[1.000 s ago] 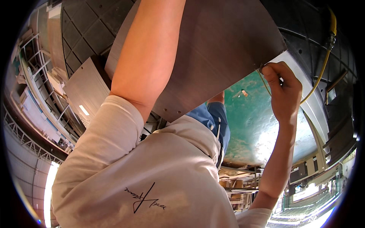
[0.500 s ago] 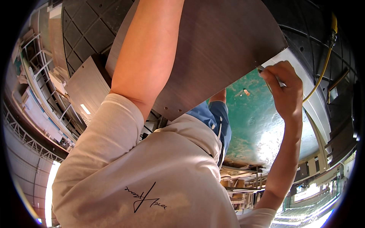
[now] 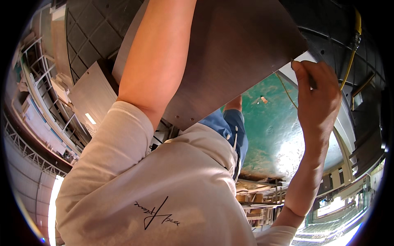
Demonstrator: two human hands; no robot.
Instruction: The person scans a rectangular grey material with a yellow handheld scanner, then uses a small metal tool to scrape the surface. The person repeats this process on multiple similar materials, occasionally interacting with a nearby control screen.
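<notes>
A large dark-brown wood-grain panel [image 3: 234, 57] spans the upper middle, with small holes near its lower corner. My left forearm [image 3: 158, 53] reaches up across the panel; the left hand lies beyond the top edge of the picture. At the panel's right corner is my right hand [image 3: 319, 88], thumb and fingers closed in a pinch beside the edge. Whatever is in that pinch is too small and hidden to name. A thin yellowish strip [image 3: 287, 91] hangs below the panel's edge, left of this hand.
Black grooved work surface [image 3: 100, 30] shows behind the panel. Another brown panel [image 3: 93, 88] lies at left. A yellow hose [image 3: 349, 69] runs down at right. Below is a green floor [image 3: 266, 123] with small debris [image 3: 263, 99]. Shelving with boards [image 3: 258, 211] stands lower right.
My right hand has moved slightly right and up along the panel's edge toward its corner. The thin strip now hangs clearly below the edge. My left arm has hardly shifted.
</notes>
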